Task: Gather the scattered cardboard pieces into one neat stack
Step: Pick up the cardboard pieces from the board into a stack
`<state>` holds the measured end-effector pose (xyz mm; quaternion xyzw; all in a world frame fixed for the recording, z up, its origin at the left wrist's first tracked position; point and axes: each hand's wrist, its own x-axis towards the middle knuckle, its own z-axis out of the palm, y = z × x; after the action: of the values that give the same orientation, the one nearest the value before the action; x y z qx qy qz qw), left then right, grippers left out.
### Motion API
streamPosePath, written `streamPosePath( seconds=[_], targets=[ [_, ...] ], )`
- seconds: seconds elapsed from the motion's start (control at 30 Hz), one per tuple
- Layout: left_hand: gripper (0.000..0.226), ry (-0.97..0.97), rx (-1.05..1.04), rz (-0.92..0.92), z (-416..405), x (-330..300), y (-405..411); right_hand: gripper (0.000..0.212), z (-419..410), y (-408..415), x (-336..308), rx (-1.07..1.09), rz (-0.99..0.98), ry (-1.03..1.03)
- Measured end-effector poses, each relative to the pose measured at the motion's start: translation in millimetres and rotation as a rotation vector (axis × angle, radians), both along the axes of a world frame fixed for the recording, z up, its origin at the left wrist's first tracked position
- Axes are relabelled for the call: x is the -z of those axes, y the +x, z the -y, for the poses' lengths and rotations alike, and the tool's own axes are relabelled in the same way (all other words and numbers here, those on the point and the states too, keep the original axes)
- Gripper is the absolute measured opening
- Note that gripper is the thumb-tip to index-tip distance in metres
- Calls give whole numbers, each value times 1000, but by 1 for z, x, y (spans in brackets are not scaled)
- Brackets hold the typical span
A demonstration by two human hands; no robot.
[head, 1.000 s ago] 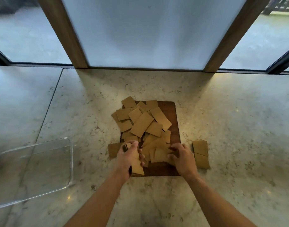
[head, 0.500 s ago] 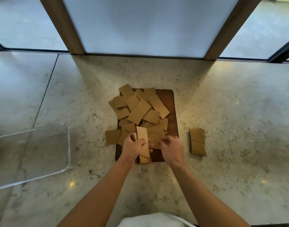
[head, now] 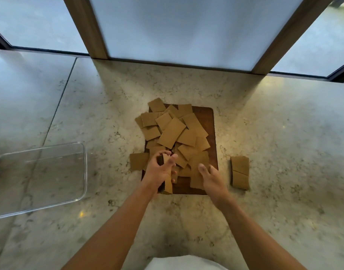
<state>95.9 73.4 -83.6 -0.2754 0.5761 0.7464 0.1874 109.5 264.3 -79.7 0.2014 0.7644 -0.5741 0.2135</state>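
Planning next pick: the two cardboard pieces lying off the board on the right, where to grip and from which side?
Take the two cardboard pieces by their long right edge, coming with the right hand from the right. They lie flat, end to end on the counter, so probably slide them together, then lift that edge.

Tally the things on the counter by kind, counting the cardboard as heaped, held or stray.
Cutting board: 1
Clear tray: 1
Cardboard heap on the board: 1
Bundle in the left hand: 1
Stray cardboard pieces off the board: 3, one left, two right
Total: 7
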Motion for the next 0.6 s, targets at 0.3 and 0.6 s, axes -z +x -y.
streamPosePath(
  seconds=[0.3,0.6],
  targets=[
    [34,335,-206,141,21,14,2,20,36,-39,5,207,13,360],
    [26,372,-198,55,39,9,0,101,5,-91,19,-196,29,666]
  ],
)
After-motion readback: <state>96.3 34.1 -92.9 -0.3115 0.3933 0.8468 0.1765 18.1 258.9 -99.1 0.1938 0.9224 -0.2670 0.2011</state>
